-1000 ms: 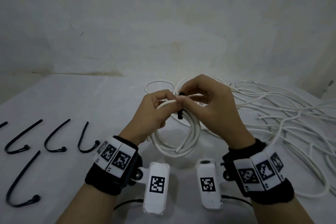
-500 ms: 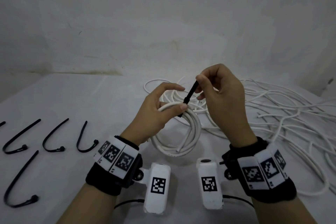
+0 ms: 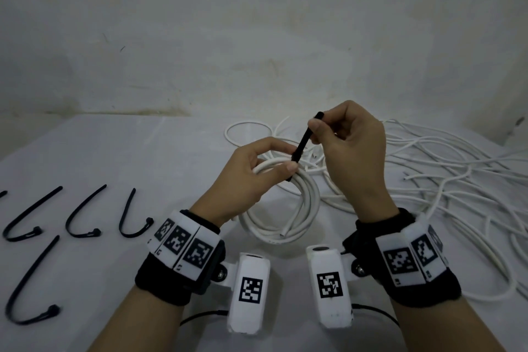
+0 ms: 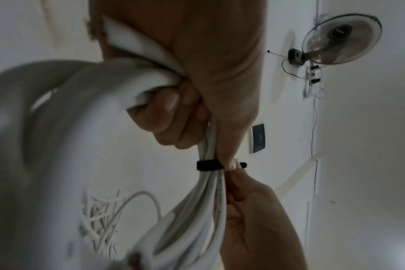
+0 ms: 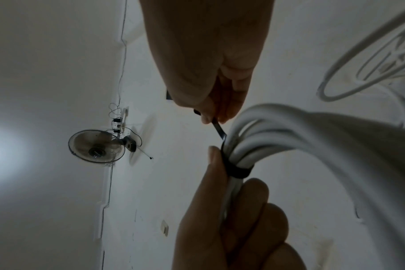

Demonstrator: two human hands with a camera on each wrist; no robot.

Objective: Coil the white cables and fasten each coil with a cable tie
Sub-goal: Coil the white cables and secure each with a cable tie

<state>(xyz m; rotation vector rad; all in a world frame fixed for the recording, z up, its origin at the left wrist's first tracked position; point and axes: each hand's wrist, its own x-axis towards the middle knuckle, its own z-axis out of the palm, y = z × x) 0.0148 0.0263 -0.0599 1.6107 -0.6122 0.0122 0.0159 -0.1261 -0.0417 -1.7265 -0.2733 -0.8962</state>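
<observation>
1. Left hand (image 3: 245, 177) at centre of the head view, fingers curled round the top of a white cable coil (image 3: 288, 208), thumb tip pressed on the bundle just beside the black band.
2. Coil held over the desk (image 3: 114, 157), its lower loop hanging toward 6 o'clock between the two wrists; a cut cable end showing at the bottom of the loop.
3. Black cable tie (image 3: 303, 143) wrapped once round the coil strands, free tail running up toward 1 o'clock.
4. Right hand (image 3: 354, 157) at 3 o'clock of the left, fingers pinched together on the upper part of the tie tail, tip of the tail poking out above the fingers.
5. Left wrist view: tie band (image 4: 208, 165) snug across the bunched strands, left fingers clamped on the cable above it.
6. Right wrist view: tail (image 5: 219, 130) stretched taut from the pinch down to the band.
7. Loose white cables (image 3: 445, 180) tangled on the desk at 3 o'clock, reaching behind the hands.
8. Four spare black ties (image 3: 83, 211) lying curved on the desk at 9 o'clock, well apart from the coil.
9. Fan (image 4: 340, 39) mounted on the wall.
</observation>
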